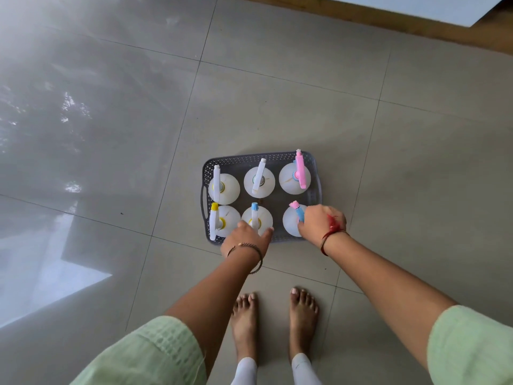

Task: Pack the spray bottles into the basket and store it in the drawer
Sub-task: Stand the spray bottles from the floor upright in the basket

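A grey perforated basket (249, 156) stands on the tiled floor with several white spray bottles upright in two rows. The back row has a white-headed bottle (226, 190), another white-headed bottle (265, 180) and a pink-headed bottle (291, 182). In the front row, a yellow-tipped bottle (226, 218) stands at the left. My left hand (245, 240) is wrapped around the neck of the front middle bottle (262, 215), which has a blue tip. My right hand (322, 223) grips the blue and pink head of the front right bottle (290, 223). No drawer is in view.
My bare feet (244, 323) stand just in front of the basket. A wooden edge (361, 20) with a white surface (416, 6) behind it runs along the top right. Glossy grey tiles surround the basket.
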`<state>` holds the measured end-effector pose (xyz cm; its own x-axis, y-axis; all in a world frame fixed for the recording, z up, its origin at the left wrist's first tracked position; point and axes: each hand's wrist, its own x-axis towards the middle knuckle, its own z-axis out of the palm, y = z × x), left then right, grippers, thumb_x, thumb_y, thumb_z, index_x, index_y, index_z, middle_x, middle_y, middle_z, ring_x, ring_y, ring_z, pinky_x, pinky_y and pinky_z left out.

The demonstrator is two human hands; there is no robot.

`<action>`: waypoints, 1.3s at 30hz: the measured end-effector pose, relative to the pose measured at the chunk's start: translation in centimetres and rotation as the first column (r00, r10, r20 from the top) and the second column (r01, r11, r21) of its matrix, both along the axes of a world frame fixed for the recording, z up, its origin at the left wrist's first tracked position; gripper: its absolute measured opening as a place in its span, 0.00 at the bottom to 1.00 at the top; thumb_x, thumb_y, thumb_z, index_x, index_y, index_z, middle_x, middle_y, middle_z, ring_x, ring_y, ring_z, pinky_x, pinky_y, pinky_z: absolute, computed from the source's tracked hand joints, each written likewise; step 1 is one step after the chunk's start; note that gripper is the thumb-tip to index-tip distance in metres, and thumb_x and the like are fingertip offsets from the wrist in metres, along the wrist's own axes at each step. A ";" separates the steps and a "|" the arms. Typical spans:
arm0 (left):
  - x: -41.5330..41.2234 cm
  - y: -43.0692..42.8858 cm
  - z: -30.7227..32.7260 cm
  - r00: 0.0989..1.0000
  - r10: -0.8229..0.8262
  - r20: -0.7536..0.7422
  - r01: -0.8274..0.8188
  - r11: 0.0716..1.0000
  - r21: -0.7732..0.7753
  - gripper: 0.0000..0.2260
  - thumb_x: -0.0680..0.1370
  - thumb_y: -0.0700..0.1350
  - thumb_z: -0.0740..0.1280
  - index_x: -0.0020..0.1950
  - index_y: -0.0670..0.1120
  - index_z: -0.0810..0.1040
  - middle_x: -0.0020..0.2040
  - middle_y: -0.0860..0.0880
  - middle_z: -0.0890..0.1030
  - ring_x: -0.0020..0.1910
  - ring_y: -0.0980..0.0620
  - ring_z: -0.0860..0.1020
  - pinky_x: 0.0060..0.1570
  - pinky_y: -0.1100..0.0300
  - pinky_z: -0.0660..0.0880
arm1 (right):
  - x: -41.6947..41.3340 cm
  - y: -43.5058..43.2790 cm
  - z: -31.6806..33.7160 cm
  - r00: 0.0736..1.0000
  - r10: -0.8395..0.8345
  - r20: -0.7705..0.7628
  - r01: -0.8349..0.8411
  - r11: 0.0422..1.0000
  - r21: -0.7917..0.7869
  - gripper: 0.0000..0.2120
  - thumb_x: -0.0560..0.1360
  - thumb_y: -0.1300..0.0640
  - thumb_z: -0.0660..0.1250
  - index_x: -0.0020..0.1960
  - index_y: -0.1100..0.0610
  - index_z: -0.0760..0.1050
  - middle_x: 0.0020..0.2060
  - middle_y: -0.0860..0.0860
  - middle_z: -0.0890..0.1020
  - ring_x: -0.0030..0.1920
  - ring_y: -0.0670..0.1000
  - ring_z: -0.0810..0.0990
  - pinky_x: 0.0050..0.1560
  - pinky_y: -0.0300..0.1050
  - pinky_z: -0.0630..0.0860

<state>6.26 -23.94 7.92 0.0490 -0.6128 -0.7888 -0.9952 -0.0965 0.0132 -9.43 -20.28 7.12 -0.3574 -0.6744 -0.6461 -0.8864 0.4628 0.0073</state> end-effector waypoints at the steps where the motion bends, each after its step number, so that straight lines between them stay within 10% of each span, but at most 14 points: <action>1: -0.4 -0.4 -0.1 1.000 -0.030 0.005 0.030 0.999 -0.035 0.28 0.74 0.65 0.57 0.59 0.43 0.71 0.51 0.43 0.80 0.51 0.42 0.79 0.43 0.55 0.72 | 0.0 0.0 -0.1 1.000 -0.028 0.006 0.028 1.000 -0.004 0.12 0.76 0.53 0.59 0.52 0.56 0.78 0.49 0.54 0.83 0.51 0.57 0.81 0.40 0.40 0.67; 11: -1.4 -1.2 -1.1 0.978 -0.208 0.032 0.210 0.973 -0.095 0.19 0.79 0.54 0.54 0.53 0.42 0.76 0.38 0.46 0.74 0.39 0.46 0.77 0.36 0.59 0.72 | -0.4 0.8 -0.2 0.903 -0.388 0.187 0.396 0.918 -0.007 0.15 0.74 0.47 0.61 0.49 0.57 0.77 0.45 0.57 0.83 0.42 0.58 0.78 0.38 0.41 0.68; 21: 1.0 -3.5 3.0 0.948 -0.317 -0.039 0.293 0.910 -0.293 0.21 0.74 0.65 0.59 0.37 0.47 0.68 0.35 0.48 0.72 0.34 0.46 0.72 0.33 0.59 0.69 | -1.4 1.9 1.6 0.892 -0.440 0.104 0.441 0.897 0.017 0.29 0.69 0.29 0.59 0.30 0.56 0.67 0.35 0.55 0.76 0.36 0.56 0.74 0.28 0.40 0.60; 24: -0.7 -5.9 3.7 0.915 -0.401 -0.051 0.349 0.846 -0.403 0.19 0.75 0.61 0.60 0.34 0.47 0.66 0.32 0.48 0.71 0.33 0.44 0.73 0.26 0.62 0.58 | -0.8 1.3 1.8 0.929 -0.361 0.077 0.366 0.928 -0.063 0.25 0.71 0.35 0.60 0.38 0.59 0.74 0.40 0.57 0.82 0.39 0.58 0.77 0.31 0.40 0.62; 31: -5.2 -11.6 0.3 0.840 -0.538 0.069 0.528 0.782 -0.330 0.20 0.77 0.58 0.58 0.51 0.44 0.79 0.50 0.44 0.82 0.46 0.44 0.79 0.36 0.58 0.65 | 0.2 -1.5 1.4 0.927 -0.354 0.125 0.366 0.926 -0.092 0.21 0.74 0.46 0.61 0.59 0.58 0.75 0.59 0.56 0.80 0.57 0.59 0.79 0.52 0.47 0.75; 39: -5.7 -10.8 -2.6 0.904 -0.423 0.068 0.425 0.867 -0.259 0.16 0.78 0.47 0.53 0.56 0.44 0.78 0.52 0.43 0.82 0.51 0.42 0.79 0.40 0.56 0.67 | -0.7 -0.5 0.7 0.922 -0.350 0.165 0.372 0.919 -0.132 0.16 0.73 0.49 0.62 0.54 0.58 0.76 0.46 0.58 0.83 0.47 0.60 0.81 0.39 0.42 0.69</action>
